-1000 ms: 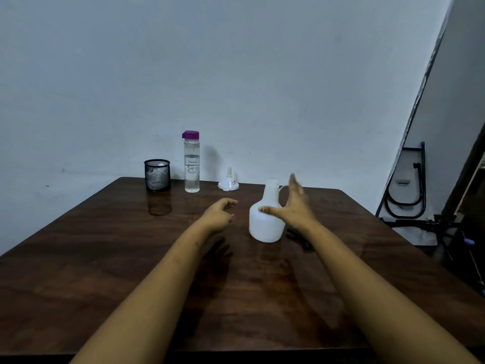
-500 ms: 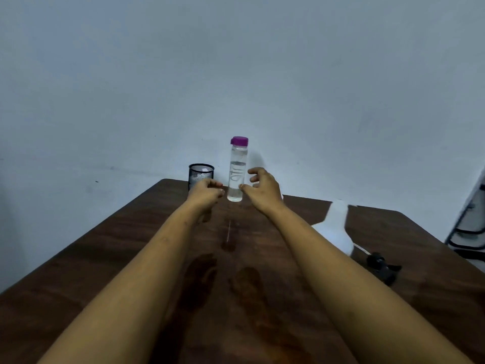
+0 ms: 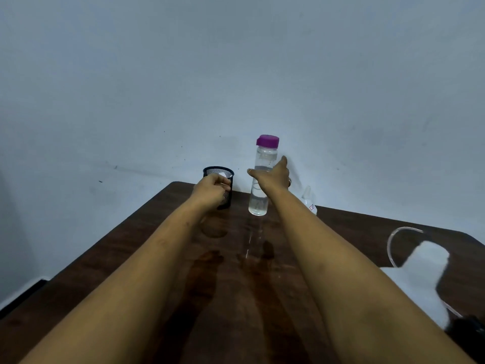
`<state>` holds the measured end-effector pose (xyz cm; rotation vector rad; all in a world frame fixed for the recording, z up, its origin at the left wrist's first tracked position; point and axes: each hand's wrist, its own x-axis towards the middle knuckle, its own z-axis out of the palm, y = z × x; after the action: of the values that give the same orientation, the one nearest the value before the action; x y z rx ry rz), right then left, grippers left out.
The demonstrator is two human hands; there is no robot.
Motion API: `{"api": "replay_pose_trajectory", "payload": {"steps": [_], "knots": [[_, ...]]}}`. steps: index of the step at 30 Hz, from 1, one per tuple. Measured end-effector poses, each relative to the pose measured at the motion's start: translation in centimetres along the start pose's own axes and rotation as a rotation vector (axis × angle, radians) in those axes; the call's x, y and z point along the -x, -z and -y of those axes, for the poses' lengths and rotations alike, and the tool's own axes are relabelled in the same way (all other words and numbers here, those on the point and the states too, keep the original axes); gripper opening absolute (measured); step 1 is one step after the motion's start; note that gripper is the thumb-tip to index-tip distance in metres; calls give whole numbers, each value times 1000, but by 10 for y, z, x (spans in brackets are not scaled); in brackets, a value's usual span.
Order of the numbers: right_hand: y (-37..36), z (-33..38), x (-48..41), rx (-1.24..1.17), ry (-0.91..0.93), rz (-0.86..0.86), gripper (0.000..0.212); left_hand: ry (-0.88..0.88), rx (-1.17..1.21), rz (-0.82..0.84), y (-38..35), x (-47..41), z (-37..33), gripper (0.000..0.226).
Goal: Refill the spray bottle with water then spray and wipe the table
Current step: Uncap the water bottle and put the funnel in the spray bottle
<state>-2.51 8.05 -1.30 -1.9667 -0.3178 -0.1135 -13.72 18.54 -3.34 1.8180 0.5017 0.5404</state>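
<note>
Both hands have reached the far edge, away from the white spray bottle at four o'clock.
Right hand spreads around the capped water bottle, not yet clasped; left hand curls loosely, empty, at the mesh cup; refilling, spraying and wiping all remain.

spray bottle: blurred, base cut off | funnel: half hidden behind right forearm

A black mesh pen cup stands at the table's far edge, about eleven o'clock, something white inside. Behind it rises a plain pale wall.
</note>
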Motion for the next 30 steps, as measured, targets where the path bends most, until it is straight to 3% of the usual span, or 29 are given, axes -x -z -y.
{"api": "replay_pose_trajectory", "payload": {"steps": [7,15,22,26,30], "knots": [[-11,-12,-16,13,22,37,58,-43,46,78,-7,2,-6,28],[11,-7,26,112,155,97,53,-77,107,6,-1,31,-6,17],[63,10,102,74,294,241,43,-121,448,-54,8,83,-45,6],[93,10,147,10,351,300,40,-233,504,82,6,123,-68,35],[130,11,181,-56,367,469,24,-261,520,349,6,160,-84,44]]}}
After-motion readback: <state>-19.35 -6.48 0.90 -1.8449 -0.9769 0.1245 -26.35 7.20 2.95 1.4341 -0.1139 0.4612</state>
